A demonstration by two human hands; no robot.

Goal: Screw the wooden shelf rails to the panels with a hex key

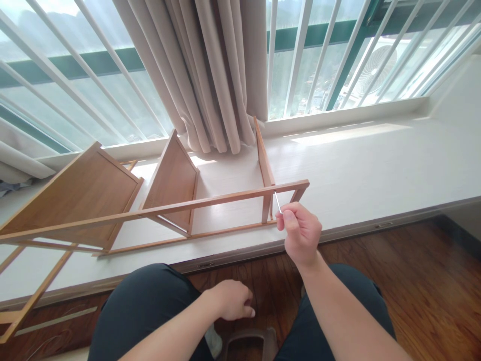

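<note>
A wooden shelf frame (210,200) lies on its side along the white window ledge, its shelf boards standing on edge. My right hand (302,233) is closed in a pinch on a thin metal hex key (277,201). The key's far end meets the upper rail, near the joint with the rightmost shelf board (264,155). My left hand (233,300) hangs between my knees, away from the frame, with its fingers curled. Whatever those fingers might hold is hidden.
A beige curtain (210,75) hangs down to the white ledge (361,170) behind the frame. White window bars (298,57) stand beyond. Part of a low stool (268,343) shows between my legs, above the dark wood floor (421,281). The frame's lower left bars (41,291) overhang the ledge.
</note>
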